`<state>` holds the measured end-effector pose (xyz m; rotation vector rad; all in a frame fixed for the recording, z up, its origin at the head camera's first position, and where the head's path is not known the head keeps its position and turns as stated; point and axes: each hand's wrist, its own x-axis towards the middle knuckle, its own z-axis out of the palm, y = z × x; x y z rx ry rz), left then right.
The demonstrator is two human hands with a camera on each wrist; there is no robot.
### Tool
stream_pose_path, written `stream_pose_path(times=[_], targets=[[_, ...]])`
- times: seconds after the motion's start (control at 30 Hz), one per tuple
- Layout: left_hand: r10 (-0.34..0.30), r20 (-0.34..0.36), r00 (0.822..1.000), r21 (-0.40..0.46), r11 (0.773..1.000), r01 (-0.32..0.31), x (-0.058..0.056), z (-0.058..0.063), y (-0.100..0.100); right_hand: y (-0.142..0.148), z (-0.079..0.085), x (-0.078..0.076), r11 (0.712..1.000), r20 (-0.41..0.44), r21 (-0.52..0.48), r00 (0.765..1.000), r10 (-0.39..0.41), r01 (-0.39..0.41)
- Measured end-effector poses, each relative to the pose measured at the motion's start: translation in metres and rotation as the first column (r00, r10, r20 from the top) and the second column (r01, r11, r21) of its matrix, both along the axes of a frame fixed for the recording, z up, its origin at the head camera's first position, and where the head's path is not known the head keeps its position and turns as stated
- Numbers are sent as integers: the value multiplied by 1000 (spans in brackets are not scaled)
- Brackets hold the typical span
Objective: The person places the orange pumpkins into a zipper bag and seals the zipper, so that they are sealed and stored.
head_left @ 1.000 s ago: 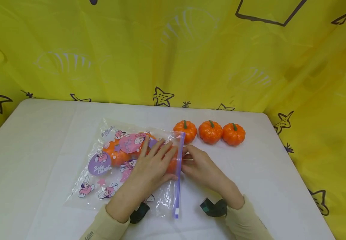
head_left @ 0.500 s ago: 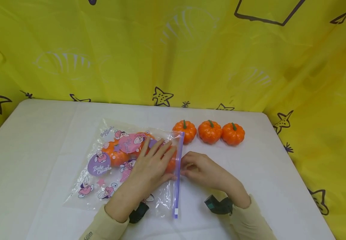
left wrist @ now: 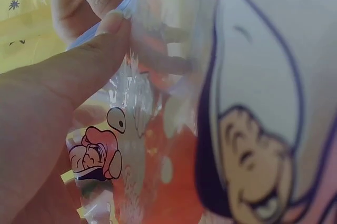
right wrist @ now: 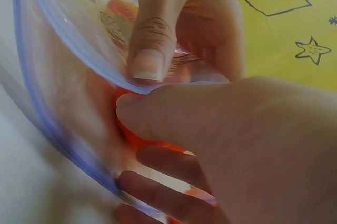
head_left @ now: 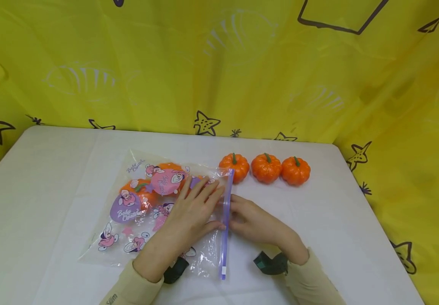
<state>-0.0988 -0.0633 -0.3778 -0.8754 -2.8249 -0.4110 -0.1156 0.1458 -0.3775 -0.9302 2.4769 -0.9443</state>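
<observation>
My left hand (head_left: 189, 216) lies on the clear zip bag (head_left: 101, 233), fingers spread over the plastic. Its thumb (left wrist: 108, 29) touches the plastic beside the purple zip edge (head_left: 225, 250). At the bag's parted mouth is my right hand (head_left: 255, 222); its fingertips are hidden by the zip edge in the head view. Through the plastic, its extended fingers (left wrist: 171, 65) show inside the bag. In the right wrist view its thumb touches an orange toy pumpkin (right wrist: 134, 132) in the mouth. More pumpkins (head_left: 139, 192) lie deeper in the bag, partly covered by its prints.
Three orange pumpkins stand in a row behind the bag mouth: one near the zip edge (head_left: 238, 163), a middle one (head_left: 266, 168) and a right one (head_left: 296, 170). The white table (head_left: 356, 237) ends at a yellow printed curtain (head_left: 166, 63).
My right hand drew back slightly from the zip edge, then moved left into the bag mouth. Pumpkins inside the bag have shifted left and away from the mouth. The left hand has stayed put.
</observation>
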Motion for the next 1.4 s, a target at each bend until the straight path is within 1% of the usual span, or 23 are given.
stream_pose_path(times=[0.17, 0.3, 0.37, 0.5, 0.67, 0.73, 0.8, 0.9, 1.0, 1.1, 1.23, 1.33, 1.4], targets=[[-12, -9, 1000, 21, 1000, 12, 0, 0, -1, -1, -5, 1, 1000, -38, -6, 999, 1, -2], [-18, 2, 1000, 48, 999, 18, -1, 0, -2, -3, -9, 1, 1000, -92, -3, 996, 11, -11], [-18, 9, 1000, 59, 998, 18, -1, 0, -3, -3, -9, 1, 1000, -101, 7, 995, 14, -14], [-17, 26, 1000, 68, 998, 15, -1, -1, -4, -1, -6, 0, 999, -75, 31, 997, 12, -10], [-14, 43, 999, 52, 999, 12, -2, -1, -4, 7, 2, -4, 999, -39, 42, 999, -8, 10], [-14, 53, 999, 47, 999, 12, -2, 0, -4, 13, 5, -5, 998, -34, 55, 999, -38, 40], [-11, 73, 997, 43, 999, 8, -2, -1, -3, 20, 9, -6, 994, -36, 65, 996, -86, 88], [8, 103, 995, 26, 1000, -11, -3, -1, -2, 28, 14, -9, 983, -63, 54, 983, -173, 177], [34, 121, 992, 9, 999, -36, -4, -1, -1, 31, 19, -13, 970, -110, 18, 965, -239, 243], [53, 118, 992, 2, 999, -54, -5, 0, -2, 28, 22, -18, 960, -150, -25, 948, -280, 280], [57, 116, 992, 18, 998, -60, -6, -1, -3, 21, 24, -26, 949, -193, -67, 929, -315, 308], [54, 109, 993, 29, 998, -57, -6, -2, -3, 16, 26, -31, 937, -212, -70, 912, -350, 343], [52, 100, 994, 28, 998, -55, -6, -4, -3, 13, 29, -33, 923, -222, -73, 896, -385, 379]])
